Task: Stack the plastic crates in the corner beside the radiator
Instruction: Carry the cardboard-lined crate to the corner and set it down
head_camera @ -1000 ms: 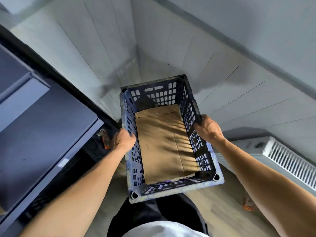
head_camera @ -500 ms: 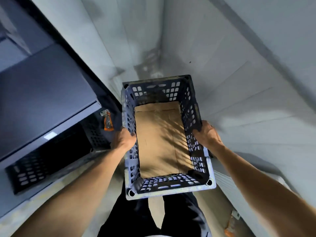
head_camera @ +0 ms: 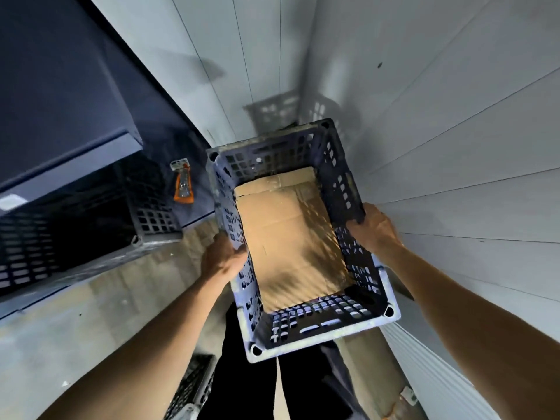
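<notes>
I hold a dark blue perforated plastic crate [head_camera: 306,328] in front of me, above the floor near the wall corner. A sheet of brown cardboard [head_camera: 288,234] lines its bottom. My left hand [head_camera: 222,257] grips the crate's left long side. My right hand [head_camera: 374,227] grips the right long side. A second dark crate [head_camera: 145,207] sits on the floor at the left, under a dark cabinet. The white radiator [head_camera: 430,377] runs along the wall at the lower right. Part of another crate [head_camera: 192,389] shows at the bottom edge beside my legs.
A dark blue cabinet [head_camera: 60,95] overhangs the left side. An orange-and-clear object [head_camera: 183,186] lies on the floor beside the held crate. White panelled walls [head_camera: 454,147] meet in a corner straight ahead. Wood-look floor [head_camera: 121,298] lies between the cabinet and my legs.
My view has tilted down and toward the corner. The crate in my hands has moved closer to the right wall and the corner, with both hands still gripping it.
</notes>
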Demonstrator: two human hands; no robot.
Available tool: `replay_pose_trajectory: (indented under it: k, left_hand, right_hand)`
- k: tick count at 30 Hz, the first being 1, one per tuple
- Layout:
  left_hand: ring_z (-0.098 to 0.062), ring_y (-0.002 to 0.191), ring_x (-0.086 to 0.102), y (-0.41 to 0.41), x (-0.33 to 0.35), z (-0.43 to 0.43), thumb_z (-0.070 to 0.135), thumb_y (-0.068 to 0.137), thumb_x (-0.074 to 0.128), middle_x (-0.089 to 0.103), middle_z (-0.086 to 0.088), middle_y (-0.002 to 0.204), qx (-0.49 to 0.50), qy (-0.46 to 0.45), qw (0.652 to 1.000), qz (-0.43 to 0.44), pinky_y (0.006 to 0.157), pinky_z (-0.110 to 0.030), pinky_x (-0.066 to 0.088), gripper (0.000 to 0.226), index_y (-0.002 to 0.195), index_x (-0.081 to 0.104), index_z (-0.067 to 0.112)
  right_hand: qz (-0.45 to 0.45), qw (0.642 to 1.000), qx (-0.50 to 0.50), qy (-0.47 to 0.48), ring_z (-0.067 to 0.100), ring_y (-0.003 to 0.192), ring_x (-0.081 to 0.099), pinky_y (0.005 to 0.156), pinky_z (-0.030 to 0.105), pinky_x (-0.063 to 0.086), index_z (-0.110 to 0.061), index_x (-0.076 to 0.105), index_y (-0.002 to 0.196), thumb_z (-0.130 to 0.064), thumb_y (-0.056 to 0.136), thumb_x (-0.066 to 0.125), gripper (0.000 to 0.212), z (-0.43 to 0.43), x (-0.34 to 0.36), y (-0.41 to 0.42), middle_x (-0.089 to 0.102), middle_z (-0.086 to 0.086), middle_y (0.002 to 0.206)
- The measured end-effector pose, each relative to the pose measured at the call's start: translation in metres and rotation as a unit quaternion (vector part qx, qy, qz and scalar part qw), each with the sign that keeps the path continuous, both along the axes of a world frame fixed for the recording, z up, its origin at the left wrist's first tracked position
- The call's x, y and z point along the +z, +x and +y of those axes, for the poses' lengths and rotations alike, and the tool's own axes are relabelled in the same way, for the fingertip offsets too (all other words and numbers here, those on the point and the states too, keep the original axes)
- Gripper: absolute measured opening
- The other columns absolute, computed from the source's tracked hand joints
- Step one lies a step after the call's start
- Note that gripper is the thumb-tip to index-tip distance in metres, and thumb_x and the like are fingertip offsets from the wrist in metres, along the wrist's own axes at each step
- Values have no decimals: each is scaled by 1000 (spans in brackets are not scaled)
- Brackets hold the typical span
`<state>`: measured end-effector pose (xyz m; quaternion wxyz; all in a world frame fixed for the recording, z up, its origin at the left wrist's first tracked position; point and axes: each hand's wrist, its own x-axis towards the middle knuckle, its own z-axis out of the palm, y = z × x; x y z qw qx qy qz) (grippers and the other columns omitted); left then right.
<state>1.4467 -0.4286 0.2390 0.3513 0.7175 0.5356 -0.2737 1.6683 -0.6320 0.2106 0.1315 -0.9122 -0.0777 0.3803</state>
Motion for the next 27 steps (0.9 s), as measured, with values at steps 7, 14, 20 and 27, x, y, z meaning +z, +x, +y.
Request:
replay_pose_trajectory:
  k: [7, 14, 20, 27]
  left_hand:
    - [-24, 69, 58, 4, -93, -8, 45, 93, 56, 61, -12, 94, 23, -19, 998, 53, 52, -29, 45, 56, 122, 37, 1]
    - [-29, 81, 52, 10, -172, -33, 45, 94, 54, 56, -17, 111, 22, -53, 996, 68, 69, -31, 43, 61, 128, 32, -1]
    - [-38, 105, 58, 10, -223, -51, 39, 91, 61, 55, -23, 123, 152, -66, 985, 55, 88, -43, 47, 69, 137, 32, -3]
    - [-27, 148, 11, 33, -236, -75, 36, 105, 29, 16, -21, 158, 702, -136, 691, -105, 115, -12, 0, 56, 135, 37, -11]
  right_hand:
    - [0, 999, -33, -8, 31, 79, 62, 65, 33, 48, -21, 57, 113, -37, 76, 54, 40, -7, -82, -4, 65, 10, 94]
    - [3, 997, -64, -37, 28, 78, 64, 67, 35, 56, -23, 57, 114, -38, 76, 59, 40, -26, -158, -11, 67, 6, 94]
    - [16, 998, -52, -31, 27, 93, 61, 82, 41, 55, -25, 53, 120, -42, 79, 59, 44, -41, -198, -4, 63, 5, 108]
    - [27, 996, -66, -44, 29, 93, 61, 81, 35, 52, -25, 48, 131, -41, 83, 61, 53, -47, -230, 1, 64, 7, 110]
